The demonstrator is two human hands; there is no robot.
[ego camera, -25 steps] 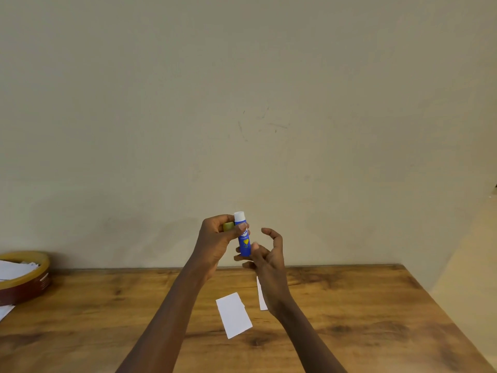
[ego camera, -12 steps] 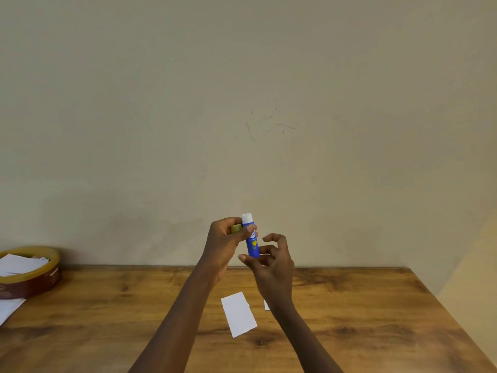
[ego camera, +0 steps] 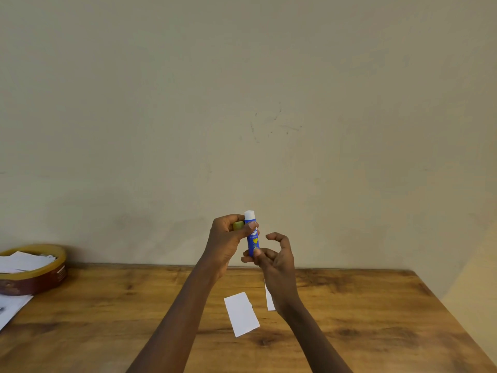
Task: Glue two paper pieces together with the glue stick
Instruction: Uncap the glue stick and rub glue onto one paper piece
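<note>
Wooden tabletop (ego camera: 107, 319) with a dark grain fills the lower part of the view, set against a plain beige wall (ego camera: 242, 103). At the far left edge sits a round tin (ego camera: 35, 275) with a yellow rim and dark red side, holding loose white papers; more white paper (ego camera: 10, 308) lies flat in front of it. Near the middle, two bare forearms reach up from the bottom edge. The left hand (ego camera: 228, 240) is raised above the table, its thumb and fingers closed around the upper part of a blue glue stick (ego camera: 252, 235), with a small yellow-green cap (ego camera: 238, 225) tucked in the same hand. The stick stands upright, its white glue tip exposed at the top. The right hand (ego camera: 277, 259) is just beside it, pinching the bottom end of the stick between thumb and fingertips while the other fingers curl loosely open. Below the hands, a white paper piece (ego camera: 242, 313) lies flat on the table. A second paper piece (ego camera: 269, 300) lies just right of it, mostly hidden behind the right wrist.
</note>
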